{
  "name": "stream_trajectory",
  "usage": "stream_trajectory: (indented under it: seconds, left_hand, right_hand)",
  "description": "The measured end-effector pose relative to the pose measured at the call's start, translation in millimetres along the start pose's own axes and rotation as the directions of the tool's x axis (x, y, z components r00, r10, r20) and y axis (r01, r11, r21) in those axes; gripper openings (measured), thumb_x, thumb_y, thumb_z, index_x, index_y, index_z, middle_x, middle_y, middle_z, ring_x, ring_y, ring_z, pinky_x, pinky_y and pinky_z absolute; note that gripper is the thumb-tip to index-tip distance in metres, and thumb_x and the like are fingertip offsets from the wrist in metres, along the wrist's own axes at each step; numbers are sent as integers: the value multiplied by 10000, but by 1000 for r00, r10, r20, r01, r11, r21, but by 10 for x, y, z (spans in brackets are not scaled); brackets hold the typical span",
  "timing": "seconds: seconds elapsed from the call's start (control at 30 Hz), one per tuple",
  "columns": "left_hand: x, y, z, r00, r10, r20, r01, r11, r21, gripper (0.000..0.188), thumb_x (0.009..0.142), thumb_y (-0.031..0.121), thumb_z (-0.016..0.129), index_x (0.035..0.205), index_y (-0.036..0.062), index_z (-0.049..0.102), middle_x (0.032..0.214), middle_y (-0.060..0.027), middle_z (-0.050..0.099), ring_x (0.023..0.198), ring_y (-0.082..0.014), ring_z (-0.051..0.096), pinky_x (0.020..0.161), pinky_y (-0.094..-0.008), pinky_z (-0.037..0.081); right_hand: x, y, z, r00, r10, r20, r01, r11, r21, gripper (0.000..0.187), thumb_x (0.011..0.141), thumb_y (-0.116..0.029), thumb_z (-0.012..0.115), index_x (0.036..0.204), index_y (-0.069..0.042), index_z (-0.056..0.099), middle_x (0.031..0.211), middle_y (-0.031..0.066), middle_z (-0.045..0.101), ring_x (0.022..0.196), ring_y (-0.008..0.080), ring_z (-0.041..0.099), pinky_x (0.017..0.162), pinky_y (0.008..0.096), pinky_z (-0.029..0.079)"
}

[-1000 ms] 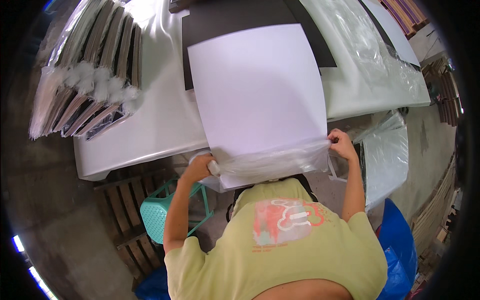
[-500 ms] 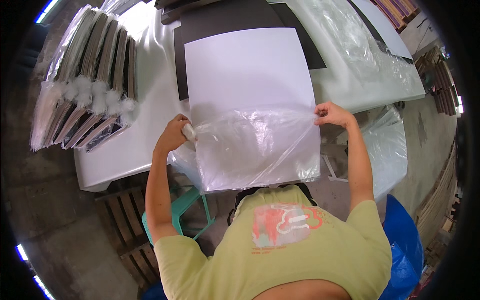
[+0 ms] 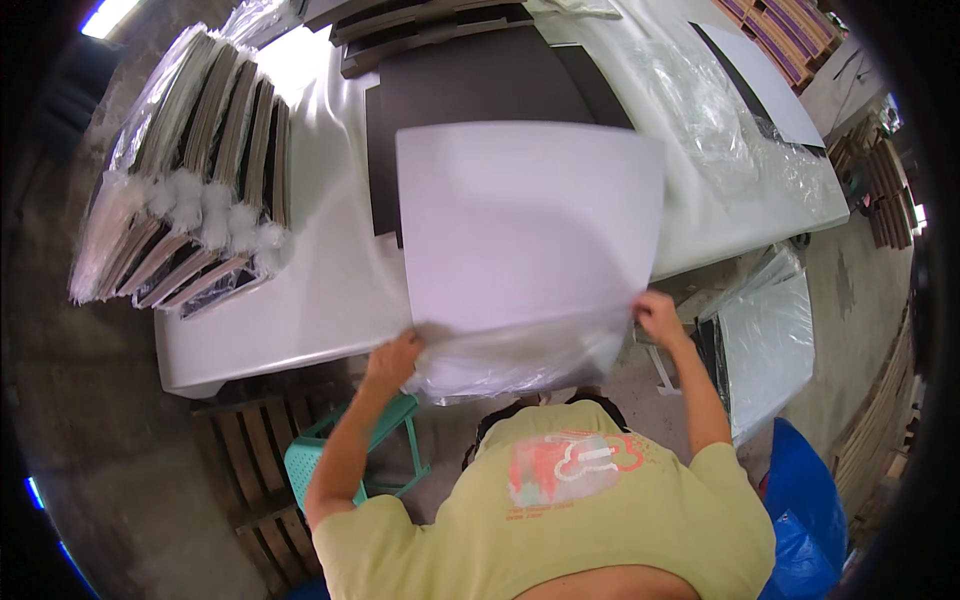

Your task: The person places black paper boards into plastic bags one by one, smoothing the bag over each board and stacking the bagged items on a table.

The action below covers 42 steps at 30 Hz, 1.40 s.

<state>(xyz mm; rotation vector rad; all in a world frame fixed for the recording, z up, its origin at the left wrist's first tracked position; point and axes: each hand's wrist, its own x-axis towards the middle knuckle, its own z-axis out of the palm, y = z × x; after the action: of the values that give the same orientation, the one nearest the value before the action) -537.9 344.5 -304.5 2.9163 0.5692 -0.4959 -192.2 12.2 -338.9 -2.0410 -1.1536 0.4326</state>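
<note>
Bundles (image 3: pixel 190 170) fill the left of the tabletop (image 3: pixel 310 290); the white sheet (image 3: pixel 530 215) partly hides black boards (image 3: pixel 460 85). It overhangs the near edge, long axis pointing away from the person. Left hand (image 3: pixel 395 360) and right hand (image 3: pixel 660 318) pinch film (image 3: pixel 500 370) at its sides, fingers closed.

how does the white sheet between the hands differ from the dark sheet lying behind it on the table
Colour: the white sheet is plain white; the dark sheet is nearly black.
Covering: the white sheet has clear film over its near end; the dark sheet's visible part looks bare.
Handling: the white sheet has the left hand and right hand at its sides; neither touches the dark sheet.
Both look flat.
</note>
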Motion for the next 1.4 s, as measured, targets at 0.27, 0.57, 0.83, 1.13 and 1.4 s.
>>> stream_trajectory:
  seconds: [0.27,0.57,0.83,1.13,1.4]
  left_hand:
    - [-188,-30,-297,936,300,-184,-304,953,9,226,611,-9,582,805,104,611,986,-31,565,818,-243,591,653,-353,498]
    - [-10,-2,-1802,856,269,-442,-365,919,-147,307,498,-79,569,725,118,633,1000,-27,597,867,-200,586,610,-303,491]
    - [70,287,-2459,733,469,-492,-506,860,66,298,465,-44,641,708,126,622,1038,-7,514,705,-163,538,582,-286,469]
    - [219,750,-2659,774,468,-426,-528,849,-28,294,489,-73,605,706,125,615,991,0,500,695,-170,545,558,-303,457]
    - [669,1790,-3082,705,482,-520,-575,818,-23,371,472,-90,621,774,125,631,947,-30,520,716,-197,554,583,-302,458]
  right_hand:
    - [-398,-248,-288,999,-32,-16,29,981,-193,219,594,-14,659,794,-60,584,874,124,439,796,281,479,690,364,423]
    - [-185,-1010,-1184,960,-262,-98,180,845,-503,236,562,-2,680,780,-47,598,1166,158,436,923,297,479,769,370,418]
    - [-575,-1148,-1649,938,-202,-282,-21,780,-626,228,480,-68,763,642,-42,604,1147,101,445,939,264,486,727,343,422]
    - [-1153,-1224,-1975,950,24,-310,-136,929,-345,268,384,-99,795,574,-79,607,1175,50,410,921,199,443,673,314,373]
    - [-1795,-973,-2917,894,28,-448,-129,972,-197,239,411,-99,772,579,-46,610,1081,55,477,856,210,456,655,312,362]
